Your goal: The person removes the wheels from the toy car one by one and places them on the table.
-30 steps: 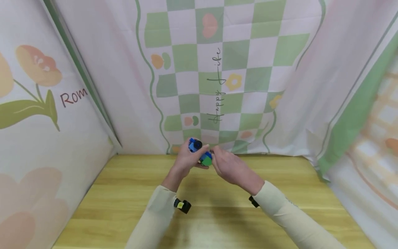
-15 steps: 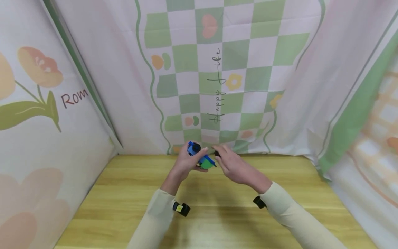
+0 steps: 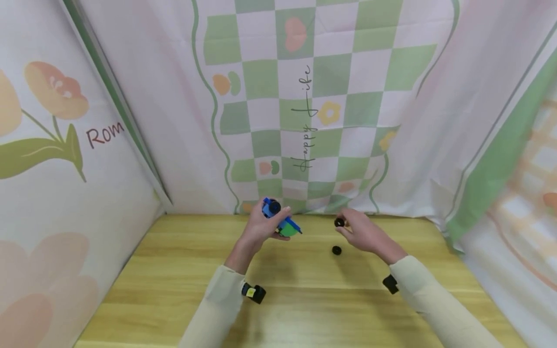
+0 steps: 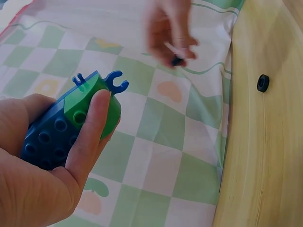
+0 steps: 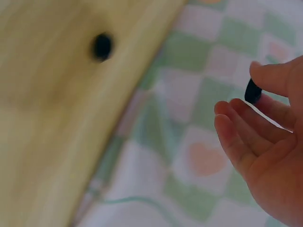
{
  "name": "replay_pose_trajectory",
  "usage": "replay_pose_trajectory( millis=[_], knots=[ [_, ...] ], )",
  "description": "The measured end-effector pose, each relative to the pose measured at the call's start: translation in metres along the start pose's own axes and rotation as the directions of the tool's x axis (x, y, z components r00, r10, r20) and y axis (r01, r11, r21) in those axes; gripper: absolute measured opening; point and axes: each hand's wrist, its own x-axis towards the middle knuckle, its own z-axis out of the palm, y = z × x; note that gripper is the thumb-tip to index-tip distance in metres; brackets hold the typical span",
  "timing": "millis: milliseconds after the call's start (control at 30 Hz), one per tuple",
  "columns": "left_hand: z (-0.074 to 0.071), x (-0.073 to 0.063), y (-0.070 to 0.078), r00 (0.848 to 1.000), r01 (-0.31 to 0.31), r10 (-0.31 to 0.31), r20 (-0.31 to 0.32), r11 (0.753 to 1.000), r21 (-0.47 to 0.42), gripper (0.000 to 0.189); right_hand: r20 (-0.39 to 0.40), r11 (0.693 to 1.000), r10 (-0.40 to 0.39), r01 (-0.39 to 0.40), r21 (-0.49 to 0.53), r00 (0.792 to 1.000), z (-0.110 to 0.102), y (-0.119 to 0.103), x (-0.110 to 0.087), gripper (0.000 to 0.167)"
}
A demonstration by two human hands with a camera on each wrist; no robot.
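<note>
My left hand (image 3: 257, 226) grips a blue and green toy brick vehicle (image 3: 290, 227). On its top sits a black wheel (image 3: 274, 207). The left wrist view shows the toy's studded blue face, its green end and a blue fork-shaped clip (image 4: 116, 83). Well to the right of the toy, my right hand (image 3: 364, 233) pinches a small black wheel (image 5: 253, 91) between thumb and index finger; the other fingers are loosely bent. A second loose black wheel (image 3: 337, 250) lies on the table just below that hand. Part of the toy is hidden by my left fingers.
The wooden table (image 3: 304, 309) ends at a patterned cloth curtain (image 3: 291, 121) behind both hands. Cloth walls (image 3: 78, 208) stand at the left and right. Dark camera mounts (image 3: 254, 292) hang at both wrists.
My right hand has drawn away from the toy to the right, carrying a black wheel. The wheel on the table has come into view. The left hand and toy have barely moved.
</note>
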Motion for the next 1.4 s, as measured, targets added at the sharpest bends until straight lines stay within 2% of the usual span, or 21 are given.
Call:
replay_pose_trajectory(
  millis=[200,433,533,733,933,1400],
  knots=[
    [0.001,0.001,0.002,1.000,-0.005,0.005,-0.012,1.000,0.000,0.043,0.064,0.997,0.067,-0.064,-0.048,0.996,0.014,0.039,-0.009,0.031],
    [0.002,0.003,0.000,1.000,0.008,-0.008,-0.007,1.000,0.002,0.046,0.136,0.995,0.100,-0.099,-0.013,0.986,0.041,0.069,-0.013,0.032],
    [0.002,0.002,-0.001,1.000,0.013,-0.013,-0.008,1.000,0.004,0.047,0.169,0.992,0.127,-0.130,0.003,0.977,0.051,0.071,-0.015,0.032],
    [0.002,0.001,0.000,1.000,0.015,-0.015,-0.007,1.000,0.014,0.052,0.191,0.993,0.118,-0.121,0.007,0.975,0.062,0.069,-0.016,0.031],
    [0.002,-0.001,0.000,1.000,0.009,-0.009,-0.006,1.000,0.009,0.051,0.203,0.992,0.122,-0.124,0.000,0.972,0.063,0.067,-0.016,0.032],
    [0.005,-0.003,0.002,1.000,0.009,-0.009,0.009,1.000,0.017,0.060,0.226,0.992,0.123,-0.126,0.000,0.966,0.065,0.066,-0.017,0.031]
  ],
)
